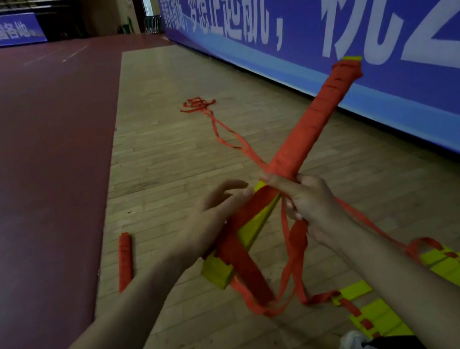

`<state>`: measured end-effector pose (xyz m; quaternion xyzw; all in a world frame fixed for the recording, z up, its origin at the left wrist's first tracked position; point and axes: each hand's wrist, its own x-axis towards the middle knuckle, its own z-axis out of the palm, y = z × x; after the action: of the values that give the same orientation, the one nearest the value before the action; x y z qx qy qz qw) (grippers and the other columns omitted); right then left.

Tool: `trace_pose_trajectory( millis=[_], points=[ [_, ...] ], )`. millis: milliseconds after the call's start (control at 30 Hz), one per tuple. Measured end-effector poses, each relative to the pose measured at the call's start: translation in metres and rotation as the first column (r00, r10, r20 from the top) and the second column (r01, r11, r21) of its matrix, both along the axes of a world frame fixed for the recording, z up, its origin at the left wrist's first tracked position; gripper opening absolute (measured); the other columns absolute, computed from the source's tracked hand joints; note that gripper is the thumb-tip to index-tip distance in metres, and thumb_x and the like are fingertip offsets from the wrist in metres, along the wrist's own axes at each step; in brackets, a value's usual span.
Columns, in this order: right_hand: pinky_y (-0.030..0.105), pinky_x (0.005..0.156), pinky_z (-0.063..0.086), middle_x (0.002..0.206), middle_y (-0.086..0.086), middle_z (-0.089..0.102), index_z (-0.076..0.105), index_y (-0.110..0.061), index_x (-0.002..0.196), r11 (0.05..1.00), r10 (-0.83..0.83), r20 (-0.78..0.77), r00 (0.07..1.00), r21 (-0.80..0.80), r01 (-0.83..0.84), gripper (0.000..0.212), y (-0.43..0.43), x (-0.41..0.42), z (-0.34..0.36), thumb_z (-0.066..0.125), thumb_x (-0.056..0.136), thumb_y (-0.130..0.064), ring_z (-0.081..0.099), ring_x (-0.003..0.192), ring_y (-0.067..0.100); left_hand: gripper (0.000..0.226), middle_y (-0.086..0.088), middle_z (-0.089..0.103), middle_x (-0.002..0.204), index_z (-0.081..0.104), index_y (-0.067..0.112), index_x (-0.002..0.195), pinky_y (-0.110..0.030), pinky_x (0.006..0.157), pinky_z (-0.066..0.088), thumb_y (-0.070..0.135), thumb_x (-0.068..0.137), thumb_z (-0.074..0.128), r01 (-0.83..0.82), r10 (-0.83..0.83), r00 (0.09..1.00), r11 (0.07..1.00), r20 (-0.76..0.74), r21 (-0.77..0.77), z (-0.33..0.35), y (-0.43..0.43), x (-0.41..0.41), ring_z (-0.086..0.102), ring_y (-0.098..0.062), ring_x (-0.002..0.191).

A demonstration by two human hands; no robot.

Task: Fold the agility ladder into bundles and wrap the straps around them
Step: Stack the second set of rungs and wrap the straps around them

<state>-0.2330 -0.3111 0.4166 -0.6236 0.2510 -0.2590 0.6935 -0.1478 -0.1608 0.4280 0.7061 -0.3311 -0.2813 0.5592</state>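
- There are two wrapped bundles in view. One bundle [307,134] is held in the air; the second bundle [124,260] lies on the wooden floor [162,143], to the left, near the edge of the dark red mat [20,148].
- The held bundle is a stack of yellow rungs. Its far half is covered fully with orange strap; its near end [223,267] is bare yellow with some loose turns of strap over it.
- Its long axis goes diagonally: the near end is low and left, in front of the person, and the far end points up and right, toward the blue banner [319,22].
- The right hand [306,201] is closed around the middle of the held bundle and presses the strap there.
- The left hand [214,216] is half open, its fingers spread over the near end of the bundle. I cannot tell if it really grips anything.
- One loose strap [225,135] runs away over the floor to a tangled heap.
- Some unfolded rungs [458,273] lie flat on the floor at the lower right; their exact number is not clear.
- The bundle on the floor points away from the person, its long axis almost straight ahead.
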Motion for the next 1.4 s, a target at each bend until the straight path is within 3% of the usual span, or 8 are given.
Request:
trace_pose_trajectory(
  millis=[67, 200, 500, 667, 867, 1033, 1200, 1400],
  points=[
    [0.019, 0.034, 0.023, 0.045, -0.003, 0.038, 0.064, -0.009, 0.075, 0.999, -0.038, -0.016, 0.999, -0.036, 0.038, 0.024, 0.001, 0.002, -0.003, 0.076, 0.08, -0.029, 0.03, 0.034, 0.006, 0.058, 0.004, 0.058, 0.118, 0.05, 0.032, 0.129, -0.03, 0.085, 0.053, 0.052, 0.078, 0.07, -0.014, -0.019, 0.97, 0.991, 0.242, 0.132, -0.005, 0.001, -0.004, 0.061, -0.013, 0.1],
    [0.02, 0.036, 0.027, 0.044, -0.004, 0.041, 0.064, -0.011, 0.07, 0.99, -0.103, -0.03, 0.994, -0.098, 0.1, 0.028, 0.005, 0.005, -0.006, 0.08, 0.076, -0.032, 0.033, 0.036, 0.007, 0.077, 0.004, 0.039, 0.139, 0.017, 0.026, 0.149, -0.034, 0.087, 0.049, 0.036, 0.088, 0.062, -0.179, -0.114, 0.647, 0.938, 0.754, 0.295, -0.029, -0.006, -0.022, 0.054, -0.022, 0.114],
    [0.021, 0.038, 0.031, 0.049, 0.001, 0.049, 0.054, -0.013, 0.062, 0.991, 0.01, -0.122, 0.992, -0.131, -0.027, 0.043, 0.0, 0.007, -0.001, 0.058, 0.093, -0.044, 0.04, 0.034, 0.009, 0.079, 0.002, 0.045, 0.129, 0.018, 0.038, 0.15, -0.043, 0.075, 0.053, 0.014, 0.086, 0.058, -0.194, 0.028, 0.693, 0.97, 0.72, 0.149, -0.041, -0.004, -0.012, 0.059, -0.025, 0.099],
    [0.017, 0.043, 0.045, 0.065, 0.002, 0.067, 0.066, -0.009, 0.084, 0.962, 0.235, -0.222, 0.946, -0.088, -0.259, 0.017, -0.005, -0.001, 0.002, 0.059, 0.094, -0.021, 0.059, 0.045, 0.007, 0.075, 0.0, 0.049, 0.124, 0.03, 0.037, 0.147, -0.043, 0.074, 0.053, 0.011, 0.083, 0.06, -0.231, 0.069, 0.687, 0.965, 0.723, 0.128, -0.044, -0.001, -0.003, 0.06, -0.027, 0.095],
    [0.016, 0.045, 0.046, 0.063, 0.002, 0.067, 0.07, -0.011, 0.08, 0.978, 0.193, -0.165, 0.967, -0.044, -0.202, 0.006, -0.005, -0.001, -0.001, 0.075, 0.079, -0.013, 0.059, 0.048, 0.006, 0.071, 0.001, 0.05, 0.126, 0.035, 0.036, 0.145, -0.043, 0.077, 0.053, 0.011, 0.084, 0.061, -0.245, 0.097, 0.688, 0.964, 0.719, 0.105, -0.045, -0.005, -0.004, 0.059, -0.026, 0.099],
    [0.016, 0.034, 0.029, 0.05, -0.006, 0.048, 0.068, -0.009, 0.078, 0.988, 0.119, -0.093, 0.989, -0.084, -0.127, 0.016, -0.001, -0.001, -0.004, 0.08, 0.075, -0.02, 0.037, 0.036, 0.003, 0.068, 0.002, 0.055, 0.119, 0.044, 0.033, 0.138, -0.043, 0.077, 0.053, 0.007, 0.079, 0.064, -0.237, 0.158, 0.772, 0.97, 0.616, 0.048, -0.043, -0.008, -0.004, 0.061, -0.024, 0.097],
    [0.017, 0.03, 0.024, 0.047, -0.007, 0.042, 0.063, -0.011, 0.079, 0.991, 0.129, -0.041, 0.991, -0.022, -0.13, 0.018, 0.002, -0.003, 0.001, 0.078, 0.077, -0.021, 0.032, 0.031, 0.003, 0.05, 0.002, 0.051, 0.073, 0.054, 0.02, 0.121, -0.034, 0.06, 0.051, -0.005, 0.078, 0.065, -0.174, 0.198, 0.925, 0.98, 0.325, -0.102, -0.031, -0.007, -0.006, 0.052, -0.011, 0.059],
    [0.015, 0.03, 0.02, 0.046, -0.006, 0.044, 0.061, -0.006, 0.104, 0.977, 0.196, 0.022, 0.98, 0.079, -0.197, 0.058, 0.0, 0.0, 0.001, 0.08, 0.058, -0.036, 0.028, 0.027, 0.005, 0.037, -0.017, 0.069, 0.102, 0.058, 0.021, 0.098, -0.035, 0.061, 0.049, -0.004, 0.072, 0.066, 0.005, -0.054, 0.987, 0.953, -0.151, -0.303, -0.019, 0.0, -0.006, 0.056, -0.025, 0.074]
  ],
)
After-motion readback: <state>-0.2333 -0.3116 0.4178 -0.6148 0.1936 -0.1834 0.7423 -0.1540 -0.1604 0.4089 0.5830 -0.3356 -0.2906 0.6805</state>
